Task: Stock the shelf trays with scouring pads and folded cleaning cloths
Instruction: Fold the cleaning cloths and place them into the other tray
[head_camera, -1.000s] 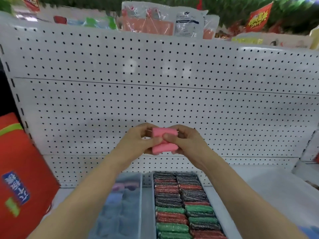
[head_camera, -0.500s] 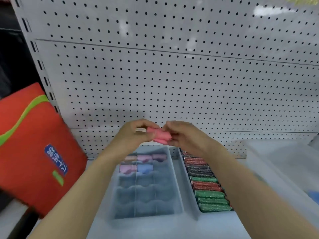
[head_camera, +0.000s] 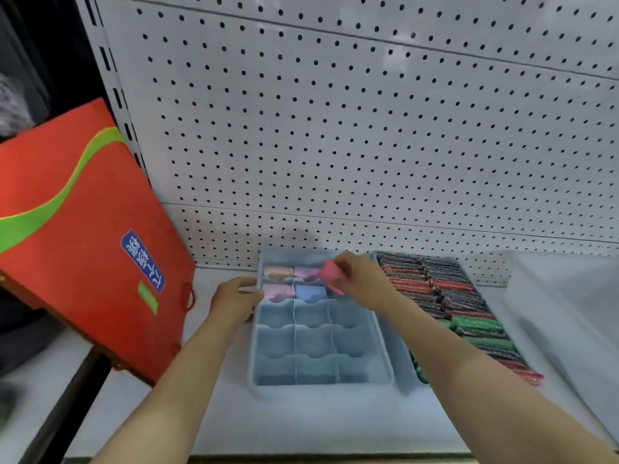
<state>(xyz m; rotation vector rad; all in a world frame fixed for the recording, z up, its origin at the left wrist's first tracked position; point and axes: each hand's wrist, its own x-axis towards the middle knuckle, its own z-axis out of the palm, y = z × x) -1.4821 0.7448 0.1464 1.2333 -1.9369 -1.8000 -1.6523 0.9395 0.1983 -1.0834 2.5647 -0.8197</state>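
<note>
A pale blue divided tray [head_camera: 321, 380] lies on the white shelf. Its far compartments hold several folded cloths: peach [head_camera: 278, 272], lilac [head_camera: 306, 272], pink [head_camera: 277, 291] and blue [head_camera: 311, 292]. My right hand [head_camera: 360, 279] pinches a folded pink cloth [head_camera: 331, 275] just above the far right compartments of the tray. My left hand [head_camera: 236, 299] holds the tray's left rim near the far end. To the right stands a second tray [head_camera: 402, 363] packed with rows of red, green and dark scouring pads [head_camera: 469, 306].
A red bag [head_camera: 77, 236] with a green stripe and a blue label leans at the left against the shelf upright. A white pegboard [head_camera: 335, 128] forms the back wall. A clear plastic bin [head_camera: 562, 313] sits at the far right.
Both hands came down from chest height to the tray. My left hand let go of the pink cloth and took the tray's rim. My right hand carried the cloth over the tray.
</note>
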